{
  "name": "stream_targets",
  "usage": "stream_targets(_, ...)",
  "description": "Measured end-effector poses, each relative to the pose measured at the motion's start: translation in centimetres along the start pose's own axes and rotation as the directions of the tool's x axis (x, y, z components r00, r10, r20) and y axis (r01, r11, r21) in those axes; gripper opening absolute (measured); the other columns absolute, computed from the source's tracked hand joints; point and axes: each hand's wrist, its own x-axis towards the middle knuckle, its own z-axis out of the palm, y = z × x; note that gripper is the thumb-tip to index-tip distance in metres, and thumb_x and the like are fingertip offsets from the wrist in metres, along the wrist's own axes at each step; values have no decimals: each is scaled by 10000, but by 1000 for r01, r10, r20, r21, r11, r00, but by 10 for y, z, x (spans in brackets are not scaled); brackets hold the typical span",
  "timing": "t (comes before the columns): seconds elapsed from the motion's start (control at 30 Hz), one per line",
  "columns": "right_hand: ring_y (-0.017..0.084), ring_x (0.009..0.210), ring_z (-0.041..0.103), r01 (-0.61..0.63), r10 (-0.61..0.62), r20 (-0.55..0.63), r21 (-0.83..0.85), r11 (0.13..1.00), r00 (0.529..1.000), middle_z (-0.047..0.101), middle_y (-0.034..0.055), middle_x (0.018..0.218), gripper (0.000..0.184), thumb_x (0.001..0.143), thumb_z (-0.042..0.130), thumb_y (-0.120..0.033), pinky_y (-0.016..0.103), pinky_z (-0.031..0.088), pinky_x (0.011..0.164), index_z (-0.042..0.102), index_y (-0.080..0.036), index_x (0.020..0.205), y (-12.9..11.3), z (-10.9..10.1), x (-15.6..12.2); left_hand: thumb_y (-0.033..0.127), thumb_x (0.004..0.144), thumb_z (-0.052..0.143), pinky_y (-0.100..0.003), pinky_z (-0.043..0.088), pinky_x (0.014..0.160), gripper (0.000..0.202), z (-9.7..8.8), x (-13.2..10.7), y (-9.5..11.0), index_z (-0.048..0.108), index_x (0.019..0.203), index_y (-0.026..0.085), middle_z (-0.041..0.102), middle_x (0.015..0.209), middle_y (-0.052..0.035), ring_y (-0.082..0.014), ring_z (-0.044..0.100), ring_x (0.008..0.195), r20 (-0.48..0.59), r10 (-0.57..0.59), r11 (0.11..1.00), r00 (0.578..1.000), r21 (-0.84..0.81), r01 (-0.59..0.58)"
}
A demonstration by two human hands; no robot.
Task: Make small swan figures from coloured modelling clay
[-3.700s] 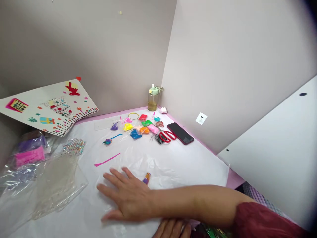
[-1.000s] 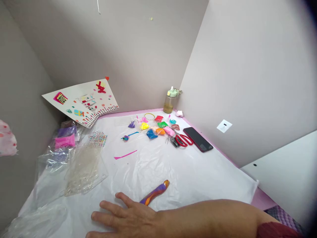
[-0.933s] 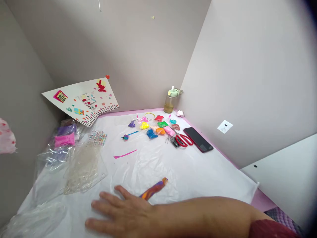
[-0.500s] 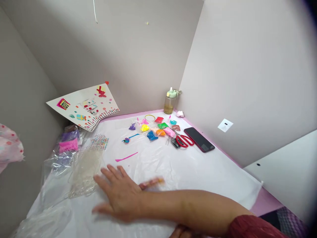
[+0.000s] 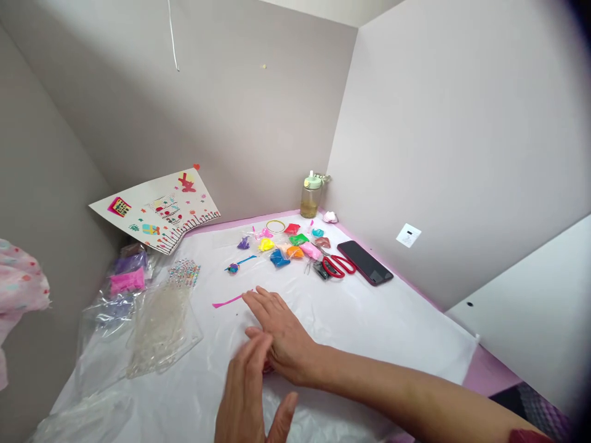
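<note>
Clay roll (image 5: 266, 368) lies under right hand (image 5: 282, 335).

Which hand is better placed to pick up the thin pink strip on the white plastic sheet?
Probably right. The right hand lies flat, fingertips almost at the thin pink strip; the left hand sits farther back.

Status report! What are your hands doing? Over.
Right hand flat, open, on white plastic sheet. Left hand open, touching it. Reddish clay bit between them. Thin pink strip just ahead.

No legible text or labels.
</note>
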Motion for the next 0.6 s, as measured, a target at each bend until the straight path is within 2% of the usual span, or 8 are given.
stream_targets(0.07,276,1518,194,-1,4,40,-90,996,999,327,142,1602,575,1034,379,-327,540,220,1218,253,-128,1559,9,12,-13,627,948,400,-574,348,1089,877,4,4,-9,162,1571,58,390,1510,-278,-369,324,1434,-45,14,995,999,96,-10)
stream_targets(0.17,303,1519,180,62,-46,78,-222,973,996,311,165,1604,602,1024,408,-389,572,208,1210,280,-127,1551,24,21,-9,689,912,422,-591,194,1149,932,14,8,-30,153,1584,102,385,1541,-246,-373,274,1469,27,87,973,996,213,-91)
stream_targets(0.23,321,1517,179,91,-81,47,-306,948,996,304,179,1603,603,1013,444,-432,594,193,1204,335,-135,1526,35,20,9,682,910,442,-589,188,1150,922,18,14,-50,122,1595,156,396,1547,-224,-367,302,1464,88,81,964,993,246,-101)
stream_targets(0.33,348,1511,186,126,-157,-43,-410,903,987,313,202,1591,598,1000,486,-469,616,179,1194,400,-117,1475,51,8,38,694,918,401,-593,226,1137,924,13,30,-77,60,1601,171,399,1550,-225,-369,325,1457,135,92,954,987,272,-126)
stream_targets(0.43,324,1471,284,118,-209,-172,-427,897,963,417,188,1531,457,1026,460,-371,588,223,1177,458,-123,1410,57,-10,40,698,911,419,-559,236,1163,915,-1,54,-87,113,1596,174,309,1607,-198,-347,236,1500,188,123,947,974,273,-172)
stream_targets(0.47,302,1414,374,113,-217,-221,-404,908,951,502,179,1456,373,1037,427,-310,557,276,1150,504,-127,1353,57,-16,33,689,913,431,-546,227,1178,900,-5,63,-86,140,1592,176,272,1626,-184,-334,196,1514,205,141,946,968,261,-193)
stream_targets(0.53,245,1144,568,127,-230,-278,-343,931,932,664,146,1155,280,1039,359,-225,442,422,996,607,-133,1128,52,-27,7,644,940,432,-521,216,1199,833,-9,82,-81,179,1583,179,224,1648,-161,-305,143,1531,237,177,949,955,217,-230)
stream_targets(0.6,186,790,567,187,-266,-238,-308,933,934,642,74,822,322,1029,333,-208,330,449,742,604,-165,860,46,-35,-26,600,974,401,-510,227,1203,755,-3,101,-73,209,1577,188,210,1656,-146,-289,131,1534,284,194,957,939,158,-245)
